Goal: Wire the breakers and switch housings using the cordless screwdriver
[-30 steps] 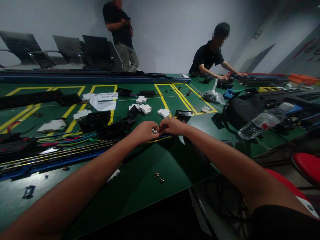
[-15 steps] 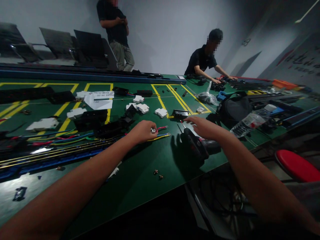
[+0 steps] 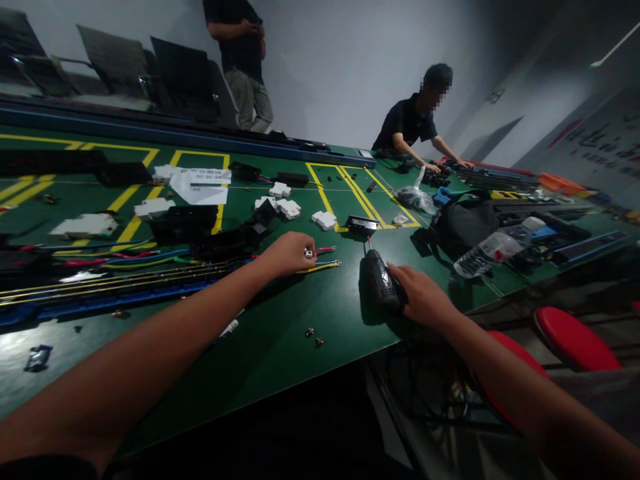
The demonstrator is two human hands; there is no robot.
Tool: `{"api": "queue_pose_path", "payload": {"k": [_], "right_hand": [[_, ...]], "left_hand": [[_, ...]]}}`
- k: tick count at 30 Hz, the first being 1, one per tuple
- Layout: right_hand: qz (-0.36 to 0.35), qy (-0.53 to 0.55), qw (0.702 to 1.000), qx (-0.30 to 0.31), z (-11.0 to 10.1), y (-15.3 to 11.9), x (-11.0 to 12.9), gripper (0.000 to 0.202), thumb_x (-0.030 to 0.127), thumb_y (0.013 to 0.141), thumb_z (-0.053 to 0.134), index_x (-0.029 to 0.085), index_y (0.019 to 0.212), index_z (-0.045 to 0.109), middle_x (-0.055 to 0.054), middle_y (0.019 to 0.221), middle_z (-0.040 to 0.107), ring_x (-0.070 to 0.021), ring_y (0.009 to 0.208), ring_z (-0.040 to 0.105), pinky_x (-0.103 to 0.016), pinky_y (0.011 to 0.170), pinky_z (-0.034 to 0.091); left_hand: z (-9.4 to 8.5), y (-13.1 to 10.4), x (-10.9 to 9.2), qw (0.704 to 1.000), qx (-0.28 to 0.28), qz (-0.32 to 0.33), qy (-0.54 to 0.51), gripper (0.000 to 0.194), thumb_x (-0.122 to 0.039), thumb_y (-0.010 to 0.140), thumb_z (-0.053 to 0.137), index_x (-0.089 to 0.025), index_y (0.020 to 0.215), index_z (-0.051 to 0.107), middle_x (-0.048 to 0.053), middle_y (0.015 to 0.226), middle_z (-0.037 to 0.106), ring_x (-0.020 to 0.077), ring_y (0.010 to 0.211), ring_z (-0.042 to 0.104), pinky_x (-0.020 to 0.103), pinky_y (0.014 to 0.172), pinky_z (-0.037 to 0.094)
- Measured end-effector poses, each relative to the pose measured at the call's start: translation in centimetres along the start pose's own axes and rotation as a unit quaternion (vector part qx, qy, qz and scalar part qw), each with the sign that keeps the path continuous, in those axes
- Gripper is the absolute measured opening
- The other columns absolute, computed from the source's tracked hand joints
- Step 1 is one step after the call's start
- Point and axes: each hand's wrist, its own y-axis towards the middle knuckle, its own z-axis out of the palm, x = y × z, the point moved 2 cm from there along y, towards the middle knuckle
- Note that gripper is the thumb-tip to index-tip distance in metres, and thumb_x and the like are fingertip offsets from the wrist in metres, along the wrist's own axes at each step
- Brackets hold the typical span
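My left hand (image 3: 289, 255) is closed over the green table, and a small white piece (image 3: 309, 253) shows at its fingertips. A red wire (image 3: 326, 250) with a ring end sticks out just past the fingers, and yellow and blue wires (image 3: 327, 265) come out below. How these join inside the hand is hidden. On the right, my right hand (image 3: 423, 293) grips a black cordless drill (image 3: 384, 280), its thin bit pointing away from me. The drill's handle is mostly covered by the hand. Two brass-coloured screws (image 3: 315, 337) lie nearer the table edge.
White breaker-like modules (image 3: 285, 207) and black housings (image 3: 184, 223) are spread to the left. A small black box (image 3: 362, 226) lies beyond the bit. To the right are a water bottle (image 3: 493, 253) and red stools (image 3: 575, 337). A co-worker (image 3: 407, 127) works at the far side.
My right hand, open above the drill before, has closed on it and come back toward me. The drill has turned to point away. My left hand has stayed nearly still.
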Motion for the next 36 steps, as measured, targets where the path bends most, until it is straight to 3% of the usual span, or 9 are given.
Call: {"api": "queue_pose_path", "payload": {"k": [4, 7, 9, 11, 13, 16, 21, 30, 36], "right_hand": [[0.061, -0.033, 0.997, -0.019, -2.2, 0.1, -0.2, 0.096, 0.017, 0.078, 0.061, 0.021, 0.168, 0.027, -0.017, 0.136, 0.069, -0.0375, 0.112, 0.070, -0.048, 0.094, 0.056], [0.031, 0.049, 0.998, -0.028, -5.4, 0.7, 0.0, 0.088, 0.024, 0.079, 0.067, 0.026, 0.163, 0.040, -0.011, 0.130, 0.074, -0.0336, 0.105, 0.075, -0.043, 0.085, 0.059], [0.000, 0.150, 0.988, -0.025, -7.9, 1.6, 0.8, 0.062, 0.035, 0.081, 0.072, 0.025, 0.142, 0.063, -0.008, 0.112, 0.078, -0.0300, 0.092, 0.076, -0.041, 0.079, 0.061], [-0.005, 0.249, 0.968, -0.025, -10.4, 2.9, 1.8, 0.037, 0.044, 0.082, 0.076, 0.025, 0.114, 0.076, -0.006, 0.095, 0.078, -0.0269, 0.084, 0.076, -0.039, 0.075, 0.063], [0.008, 0.312, 0.950, -0.021, -12.7, 4.4, 3.0, 0.033, 0.049, 0.080, 0.079, 0.026, 0.103, 0.077, -0.006, 0.092, 0.078, -0.0253, 0.081, 0.075, -0.039, 0.074, 0.064], [0.013, 0.326, 0.945, 0.006, -15.1, 6.9, 4.5, 0.038, 0.053, 0.078, 0.082, 0.027, 0.105, 0.076, -0.006, 0.091, 0.078, -0.0236, 0.077, 0.075, -0.038, 0.070, 0.066], [0.007, 0.267, 0.962, 0.062, -16.2, 10.5, 6.6, 0.041, 0.056, 0.080, 0.081, 0.019, 0.097, 0.076, -0.009, 0.083, 0.076, -0.0224, 0.069, 0.072, -0.037, 0.064, 0.063], [-0.044, 0.180, 0.974, 0.128, -18.1, 13.4, 8.5, 0.040, 0.060, 0.085, 0.078, 0.020, 0.092, 0.078, -0.005, 0.072, 0.072, -0.0188, 0.062, 0.068, -0.031, 0.056, 0.058], [-0.116, 0.119, 0.968, 0.186, -20.0, 18.3, 10.5, 0.046, 0.062, 0.085, 0.077, 0.017, 0.096, 0.078, 0.001, 0.075, 0.070, -0.0131, 0.068, 0.068, -0.028, 0.067, 0.058]], "left_hand": [[0.0, 0.0, 0.0, 1.000, -0.003, -0.011, -0.012, 0.015, -0.036, 0.081, 0.069, -0.021, 0.083, 0.074, 0.008, 0.084, 0.073, 0.0223, 0.075, 0.061, 0.034, 0.065, 0.037], [0.1, 0.1, 0.1, 1.000, -0.002, -0.005, -0.001, 0.014, -0.033, 0.081, 0.069, -0.021, 0.083, 0.075, 0.008, 0.083, 0.073, 0.0224, 0.073, 0.060, 0.035, 0.065, 0.037], [0.1, 0.1, 0.1, 1.000, -0.005, 0.000, 0.006, 0.013, -0.032, 0.081, 0.069, -0.022, 0.083, 0.076, 0.008, 0.082, 0.073, 0.0224, 0.072, 0.060, 0.035, 0.064, 0.037], [0.1, 0.0, 0.1, 1.000, -0.007, 0.001, 0.011, 0.013, -0.032, 0.080, 0.069, -0.021, 0.084, 0.076, 0.008, 0.083, 0.074, 0.0228, 0.073, 0.060, 0.035, 0.065, 0.038], [0.0, 0.0, 0.1, 1.000, -0.010, -0.003, 0.015, 0.015, -0.031, 0.080, 0.069, -0.021, 0.086, 0.078, 0.009, 0.085, 0.075, 0.0239, 0.076, 0.063, 0.034, 0.066, 0.039], [-0.1, -0.1, 0.0, 1.000, -0.005, -0.008, 0.026, 0.017, -0.032, 0.079, 0.071, -0.020, 0.089, 0.079, 0.009, 0.087, 0.075, 0.0252, 0.077, 0.064, 0.034, 0.066, 0.039], [-0.1, 0.0, -0.1, 1.000, 0.009, -0.015, 0.026, 0.018, -0.034, 0.081, 0.069, -0.020, 0.088, 0.079, 0.007, 0.078, 0.073, 0.0226, 0.069, 0.061, 0.032, 0.060, 0.034], [0.1, -0.1, -0.2, 1.000, -0.015, 0.006, 0.027, 0.018, -0.034, 0.081, 0.068, -0.020, 0.085, 0.078, 0.006, 0.076, 0.072, 0.0202, 0.065, 0.058, 0.033, 0.059, 0.031], [1.7, 0.2, 0.6, 1.000, -0.017, -0.013, 0.017, 0.015, -0.027, 0.082, 0.064, -0.019, 0.072, 0.072, 0.002, 0.065, 0.064, 0.0163, 0.059, 0.052, 0.032, 0.061, 0.032]]}}
